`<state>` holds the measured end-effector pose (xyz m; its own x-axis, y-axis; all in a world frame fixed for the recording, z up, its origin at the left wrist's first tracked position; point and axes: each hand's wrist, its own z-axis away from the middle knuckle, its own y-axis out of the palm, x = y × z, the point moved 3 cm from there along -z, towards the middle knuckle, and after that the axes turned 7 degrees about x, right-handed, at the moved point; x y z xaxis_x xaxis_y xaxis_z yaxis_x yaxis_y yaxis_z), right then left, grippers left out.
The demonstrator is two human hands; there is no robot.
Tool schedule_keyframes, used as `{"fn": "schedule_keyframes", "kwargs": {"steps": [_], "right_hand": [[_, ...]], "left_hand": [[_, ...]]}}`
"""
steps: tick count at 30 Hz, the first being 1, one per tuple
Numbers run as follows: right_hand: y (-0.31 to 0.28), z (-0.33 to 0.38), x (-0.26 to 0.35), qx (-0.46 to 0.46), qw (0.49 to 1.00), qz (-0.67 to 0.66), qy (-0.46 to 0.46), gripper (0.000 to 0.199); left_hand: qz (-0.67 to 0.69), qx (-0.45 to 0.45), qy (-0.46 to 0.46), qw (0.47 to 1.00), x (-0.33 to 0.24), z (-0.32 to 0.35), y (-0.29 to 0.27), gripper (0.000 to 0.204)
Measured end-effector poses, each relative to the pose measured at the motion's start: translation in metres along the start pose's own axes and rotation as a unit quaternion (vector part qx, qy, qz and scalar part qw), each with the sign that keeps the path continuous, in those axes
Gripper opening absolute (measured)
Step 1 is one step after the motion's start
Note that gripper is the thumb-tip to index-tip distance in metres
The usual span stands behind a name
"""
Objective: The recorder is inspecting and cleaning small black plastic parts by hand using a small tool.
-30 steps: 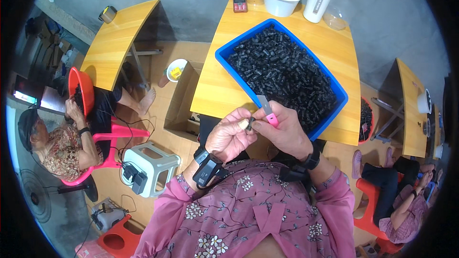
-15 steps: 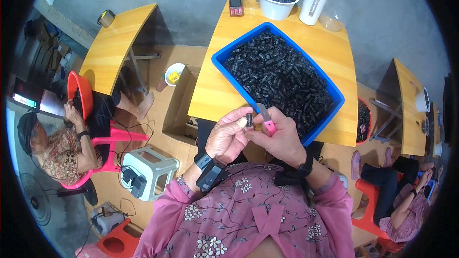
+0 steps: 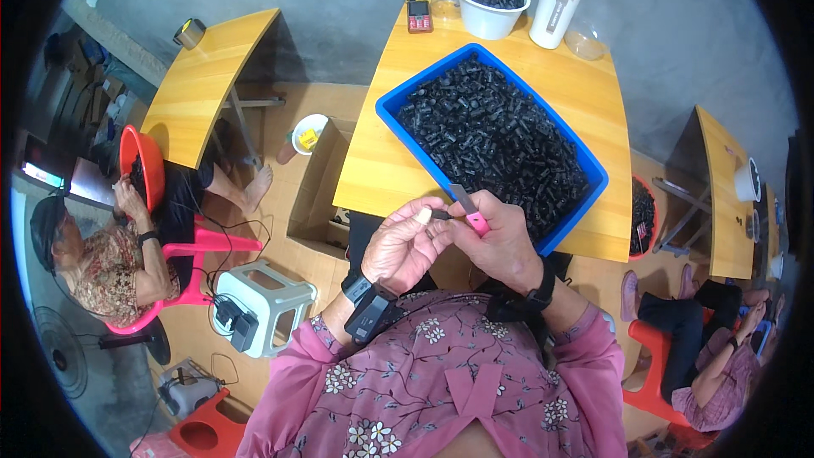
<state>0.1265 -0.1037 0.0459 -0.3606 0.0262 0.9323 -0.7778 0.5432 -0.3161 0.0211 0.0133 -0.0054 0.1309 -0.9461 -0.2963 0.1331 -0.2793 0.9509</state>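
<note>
A small black plastic part (image 3: 440,214) is pinched in the fingers of my left hand (image 3: 398,246), whose thumb wears a pale finger cot (image 3: 424,216). My right hand (image 3: 500,236) is closed round a knife (image 3: 477,223) with a pink handle and a flat grey blade that points up and away. The fingers of both hands meet at the part, just off the table's near edge. Beyond them, a blue tray (image 3: 398,123) on the table holds a heap of similar black parts (image 3: 500,136).
On the yellow table (image 3: 373,170) stand a white bowl (image 3: 492,21) of black parts, a white bottle (image 3: 558,4), a phone (image 3: 419,16) and a clear cup (image 3: 585,39). A cardboard box (image 3: 318,195) and grey stool (image 3: 264,305) are leftward. People sit on both sides.
Between my fingers the black part has turned from upright to lying sideways, toward my right hand. The knife stays in my right hand, nearly in place.
</note>
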Motion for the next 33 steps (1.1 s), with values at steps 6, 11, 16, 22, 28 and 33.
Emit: {"fn": "schedule_keyframes", "kwargs": {"steps": [6, 11, 16, 22, 28, 33], "right_hand": [[-0.011, -0.003, 0.000, 0.053, 0.998, 0.020, 0.016, 0.018], [-0.014, -0.003, 0.004, 0.091, 0.995, 0.028, -0.005, 0.016], [-0.012, -0.002, 0.000, 0.076, 0.997, 0.018, -0.011, 0.015], [-0.011, -0.002, -0.004, 0.073, 0.996, 0.039, -0.031, 0.021], [-0.010, 0.000, 0.006, 0.075, 0.997, -0.022, -0.022, 0.019], [-0.017, 0.002, 0.008, 0.054, 0.998, -0.040, -0.015, 0.028]], "left_hand": [[-0.032, -0.002, -0.065, 0.997, -0.007, 0.001, 0.006, 0.031], [-0.009, 0.073, -0.124, 0.990, -0.011, 0.004, 0.004, 0.033], [-0.078, 0.018, -0.099, 0.992, -0.010, 0.005, 0.009, 0.032], [-0.070, 0.015, -0.083, 0.994, -0.008, 0.004, 0.007, 0.031], [-0.061, -0.008, -0.055, 0.997, -0.006, 0.001, 0.010, 0.028], [-0.029, -0.013, -0.040, 0.999, -0.005, 0.002, -0.002, 0.026]]}}
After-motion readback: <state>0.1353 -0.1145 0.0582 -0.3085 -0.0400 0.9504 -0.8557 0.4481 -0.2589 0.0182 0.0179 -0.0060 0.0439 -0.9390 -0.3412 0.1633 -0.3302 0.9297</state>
